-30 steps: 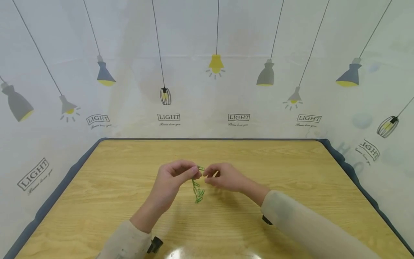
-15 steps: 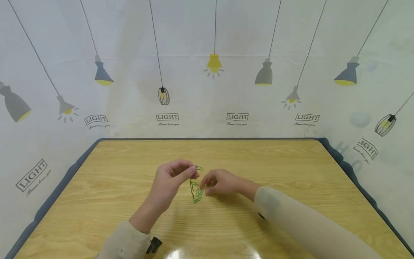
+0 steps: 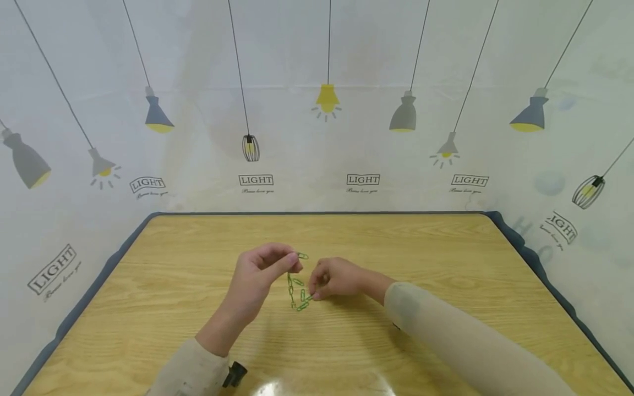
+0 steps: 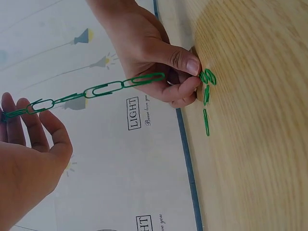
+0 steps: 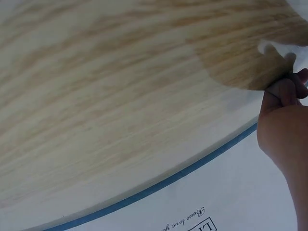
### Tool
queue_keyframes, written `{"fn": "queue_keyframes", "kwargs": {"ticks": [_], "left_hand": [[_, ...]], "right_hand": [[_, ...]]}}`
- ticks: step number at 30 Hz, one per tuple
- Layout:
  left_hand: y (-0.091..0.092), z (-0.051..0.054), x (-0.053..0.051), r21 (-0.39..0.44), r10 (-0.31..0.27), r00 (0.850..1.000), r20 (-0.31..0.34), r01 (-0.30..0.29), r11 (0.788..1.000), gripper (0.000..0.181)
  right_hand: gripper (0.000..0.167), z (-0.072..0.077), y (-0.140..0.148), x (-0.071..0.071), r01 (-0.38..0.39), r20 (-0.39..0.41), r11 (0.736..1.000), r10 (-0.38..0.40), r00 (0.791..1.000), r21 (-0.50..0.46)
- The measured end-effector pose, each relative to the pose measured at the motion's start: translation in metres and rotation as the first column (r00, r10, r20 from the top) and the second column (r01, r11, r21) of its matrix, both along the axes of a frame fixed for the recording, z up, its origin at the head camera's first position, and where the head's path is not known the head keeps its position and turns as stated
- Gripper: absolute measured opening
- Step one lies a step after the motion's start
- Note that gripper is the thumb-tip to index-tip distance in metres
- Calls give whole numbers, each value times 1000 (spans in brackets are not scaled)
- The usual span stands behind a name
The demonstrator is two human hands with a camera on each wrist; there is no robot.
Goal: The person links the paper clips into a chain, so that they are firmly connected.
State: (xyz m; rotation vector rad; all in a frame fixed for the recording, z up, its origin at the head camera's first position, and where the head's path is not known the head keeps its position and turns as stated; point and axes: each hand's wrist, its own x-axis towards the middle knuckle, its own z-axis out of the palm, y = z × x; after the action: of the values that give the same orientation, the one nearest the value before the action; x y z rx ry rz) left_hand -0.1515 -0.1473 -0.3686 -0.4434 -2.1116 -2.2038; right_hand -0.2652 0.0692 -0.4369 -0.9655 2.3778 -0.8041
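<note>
My left hand (image 3: 255, 278) pinches a chain of linked green paper clips (image 4: 103, 90) between thumb and fingertips. One paper clip (image 3: 303, 256) sticks out to the right of those fingertips, while the rest of the chain hangs below them above the table. On the table lie several loose green paper clips (image 4: 207, 95), some bunched together. My right hand (image 3: 337, 278) is low at the tabletop, its thumb and forefinger pinching a paper clip (image 3: 310, 298) at the edge of that bunch. In the right wrist view the right hand (image 5: 284, 101) shows only at the right edge, and its clip is hidden.
The wooden table (image 3: 446, 247) has a dark blue edge at the back and sides. Behind it stands a pale wall covering (image 3: 297, 66) printed with hanging lamps. A small black device (image 3: 235, 374) sits at the left sleeve cuff.
My right hand has moved down from beside the left fingertips to the loose clips on the table and taken hold of one. The left hand keeps holding the chain nearly in place.
</note>
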Motion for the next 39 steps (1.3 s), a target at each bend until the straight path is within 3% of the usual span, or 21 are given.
{"fn": "queue_keyframes", "kwargs": {"ticks": [9, 14, 18, 21, 25, 31, 39], "left_hand": [[-4, 1, -1, 15, 7, 1000, -1, -7, 1000, 18], [-5, 0, -4, 12, 8, 1000, -10, -8, 1000, 24], [-5, 0, -5, 12, 6, 1000, -8, -6, 1000, 21], [-5, 0, -5, 6, 4, 1000, -3, -4, 1000, 16], [-5, -2, -6, -16, 12, 1000, 7, -12, 1000, 19], [-3, -5, -6, -27, 4, 1000, 31, -3, 1000, 27], [6, 6, -5, -46, -19, 1000, 16, 20, 999, 26]], "right_hand": [[6, -2, 3, -2, -13, -9, 1000, 13, 1000, 6], [7, 0, 9, -2, -16, 12, 1000, 16, 1000, -16], [5, 2, 18, -3, -5, 59, 999, 7, 998, -41], [6, 5, 26, -4, 64, 162, 992, -46, 986, -111], [15, 12, 36, -2, 173, 264, 951, -103, 959, -256], [37, 34, 48, 13, 186, 252, 889, -83, 964, -419], [22, 64, 57, 35, 160, 260, 763, 11, 966, -626]]}}
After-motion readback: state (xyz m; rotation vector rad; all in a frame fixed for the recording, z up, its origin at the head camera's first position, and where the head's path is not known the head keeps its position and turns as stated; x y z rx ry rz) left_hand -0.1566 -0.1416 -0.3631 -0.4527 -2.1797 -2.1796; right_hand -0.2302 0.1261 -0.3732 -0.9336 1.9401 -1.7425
